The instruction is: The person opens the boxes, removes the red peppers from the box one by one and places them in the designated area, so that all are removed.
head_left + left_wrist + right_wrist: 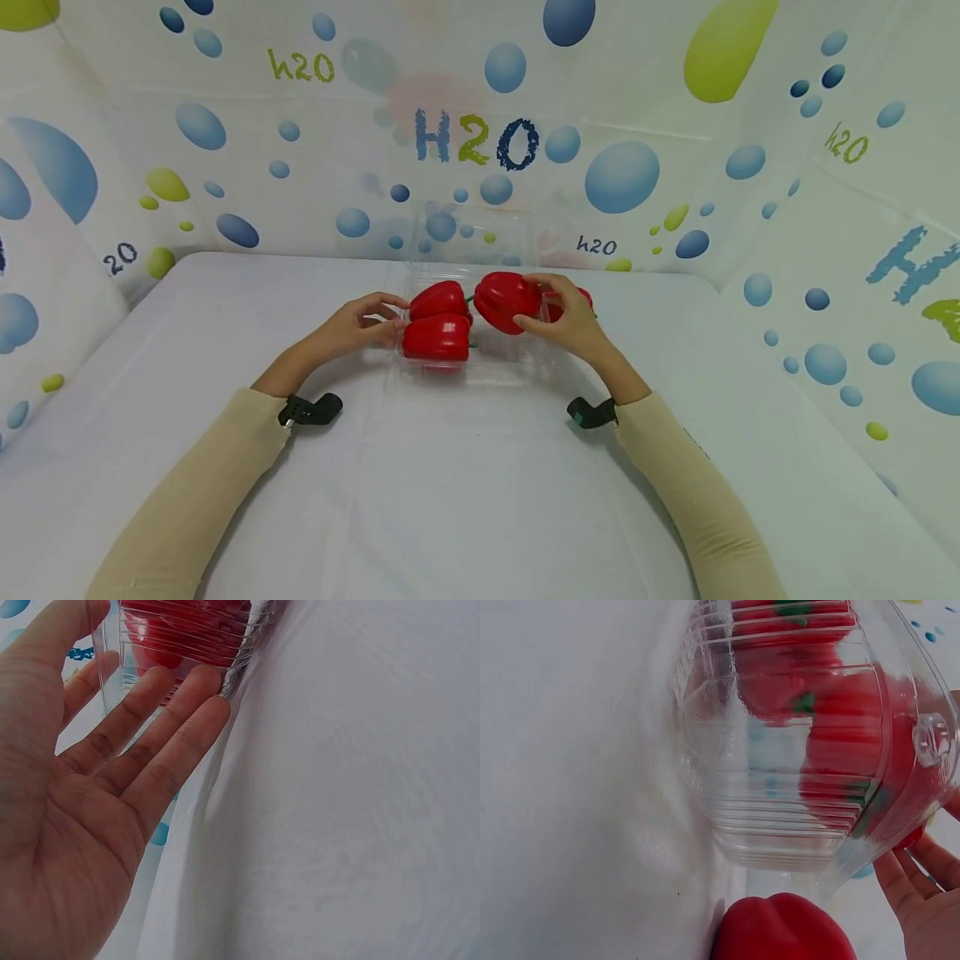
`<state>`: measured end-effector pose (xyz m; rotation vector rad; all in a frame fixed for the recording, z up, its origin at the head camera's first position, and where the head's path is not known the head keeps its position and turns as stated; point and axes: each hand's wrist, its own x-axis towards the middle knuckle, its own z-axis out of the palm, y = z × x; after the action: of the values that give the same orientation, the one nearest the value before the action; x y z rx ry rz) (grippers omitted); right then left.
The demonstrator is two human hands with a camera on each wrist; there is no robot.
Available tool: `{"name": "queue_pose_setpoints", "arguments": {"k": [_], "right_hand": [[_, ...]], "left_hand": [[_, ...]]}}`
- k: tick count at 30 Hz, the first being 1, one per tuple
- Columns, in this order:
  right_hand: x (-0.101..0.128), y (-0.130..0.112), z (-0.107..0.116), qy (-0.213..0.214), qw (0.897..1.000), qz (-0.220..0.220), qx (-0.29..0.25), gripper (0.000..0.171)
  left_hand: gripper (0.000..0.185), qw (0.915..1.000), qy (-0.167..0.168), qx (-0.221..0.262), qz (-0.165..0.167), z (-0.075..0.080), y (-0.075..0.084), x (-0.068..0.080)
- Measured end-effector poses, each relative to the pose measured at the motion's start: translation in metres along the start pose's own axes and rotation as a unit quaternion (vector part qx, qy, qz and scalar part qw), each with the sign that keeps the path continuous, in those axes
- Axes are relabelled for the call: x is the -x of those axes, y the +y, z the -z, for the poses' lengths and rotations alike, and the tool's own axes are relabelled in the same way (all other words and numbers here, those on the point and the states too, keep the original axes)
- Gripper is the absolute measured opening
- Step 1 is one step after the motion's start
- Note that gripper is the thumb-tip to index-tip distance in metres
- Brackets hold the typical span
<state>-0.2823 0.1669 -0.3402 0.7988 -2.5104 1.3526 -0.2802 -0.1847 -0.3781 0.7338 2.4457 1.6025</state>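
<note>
Between the hands (356,325) (573,323), a clear box (506,354) of peppers (437,338), perhaps against both

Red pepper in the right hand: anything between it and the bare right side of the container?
Nothing visible blocks the held pepper. The lid of the clear container stands raised at the back; the front pepper and rear pepper lie on the left, the rear one close to the held one.

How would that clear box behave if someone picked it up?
The box would probably flex under a squeeze, since its ribbed walls look thin. It may dip toward the left hand, as two peppers lie at that end. Its raised lid looks light and might swing.
</note>
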Motion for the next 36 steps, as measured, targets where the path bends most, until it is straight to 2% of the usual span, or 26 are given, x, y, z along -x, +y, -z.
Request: {"name": "queue_pose_setpoints", "arguments": {"k": [9, 32, 36], "right_hand": [[-0.001, 0.002, 0.005, 0.008, 1.0, 0.014, 0.007, 0.059], [-0.001, 0.001, 0.015, 0.036, 0.999, -0.01, 0.007, 0.063], [0.002, -0.012, 0.019, 0.042, 0.999, -0.009, -0.001, 0.062]], "left_hand": [[0.042, 1.0, -0.002, -0.003, -0.001, 0.0, 0.0, 0.0], [0.044, 1.0, -0.001, -0.002, 0.004, 0.0, 0.0, 0.0], [0.044, 1.0, -0.001, -0.002, 0.005, 0.001, -0.001, 0.0]]}}
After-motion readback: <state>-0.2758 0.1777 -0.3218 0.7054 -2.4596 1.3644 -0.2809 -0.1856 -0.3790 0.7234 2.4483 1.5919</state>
